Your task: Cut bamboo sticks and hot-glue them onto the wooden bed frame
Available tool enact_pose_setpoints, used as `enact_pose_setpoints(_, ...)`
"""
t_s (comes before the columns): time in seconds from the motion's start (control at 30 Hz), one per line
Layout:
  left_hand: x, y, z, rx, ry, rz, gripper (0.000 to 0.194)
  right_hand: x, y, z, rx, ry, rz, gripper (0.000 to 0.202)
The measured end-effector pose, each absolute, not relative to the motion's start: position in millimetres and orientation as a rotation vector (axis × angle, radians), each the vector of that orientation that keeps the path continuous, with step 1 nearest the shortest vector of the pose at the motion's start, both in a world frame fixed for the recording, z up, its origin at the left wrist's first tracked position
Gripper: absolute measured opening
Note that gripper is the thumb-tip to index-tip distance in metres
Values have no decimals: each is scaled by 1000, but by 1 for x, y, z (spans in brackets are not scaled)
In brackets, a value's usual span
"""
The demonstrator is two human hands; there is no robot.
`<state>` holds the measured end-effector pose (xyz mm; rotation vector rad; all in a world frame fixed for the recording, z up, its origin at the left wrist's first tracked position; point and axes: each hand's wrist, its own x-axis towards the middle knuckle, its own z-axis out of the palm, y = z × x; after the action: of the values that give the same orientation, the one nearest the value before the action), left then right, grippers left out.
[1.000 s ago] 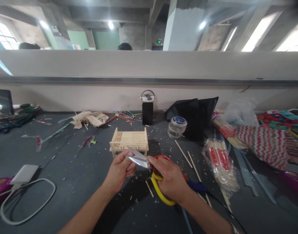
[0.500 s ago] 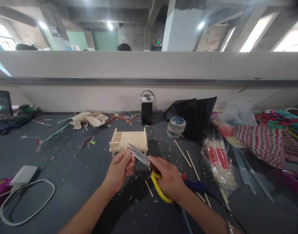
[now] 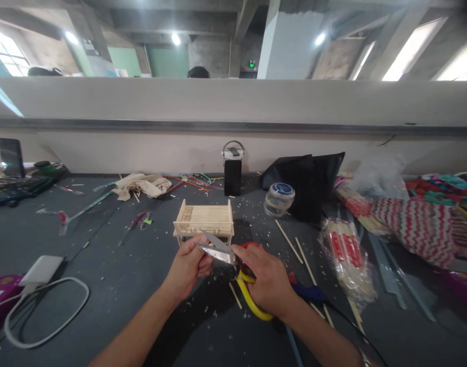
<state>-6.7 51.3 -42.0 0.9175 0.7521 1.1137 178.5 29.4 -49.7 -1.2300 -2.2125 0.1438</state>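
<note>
My right hand (image 3: 266,278) is closed round the yellow and red handles of a pair of scissors (image 3: 218,253), whose blades stand apart and point left. My left hand (image 3: 190,266) is pinched shut at the blade tips; whatever small piece lies between its fingers is mostly hidden. Just beyond both hands a small model bed of thin wooden sticks (image 3: 205,216) stands on the dark table (image 3: 114,300). A loose stick (image 3: 235,295) lies beneath the scissors, among pale scattered chips.
A lidded clear jar (image 3: 279,200), a black phone (image 3: 232,178) and a black bag (image 3: 312,186) stand at the back. To the right lie a packet of sticks (image 3: 346,255) and a blue-handled tool (image 3: 309,293) with a cord. A white cable (image 3: 86,306) loops on the left.
The scissor blades have spread wider and shifted slightly at my left fingertips. Both hands keep their grips. The whole view has moved a little, so things appear slightly farther right.
</note>
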Motion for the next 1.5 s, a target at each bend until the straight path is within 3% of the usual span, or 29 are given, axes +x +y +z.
enact_pose_setpoints(0.4,-6,49,-40,901,779,1077,38,178,28,-45,-1203,-2209,-3,55)
enact_pose_setpoints(0.87,-7,48,-38,901,772,1083,43,178,25,-48,-1267,-2221,117,46)
enact_pose_setpoints(1.5,-12,53,-38,856,532,1149,22,179,29,-50,-1209,-2169,62,53)
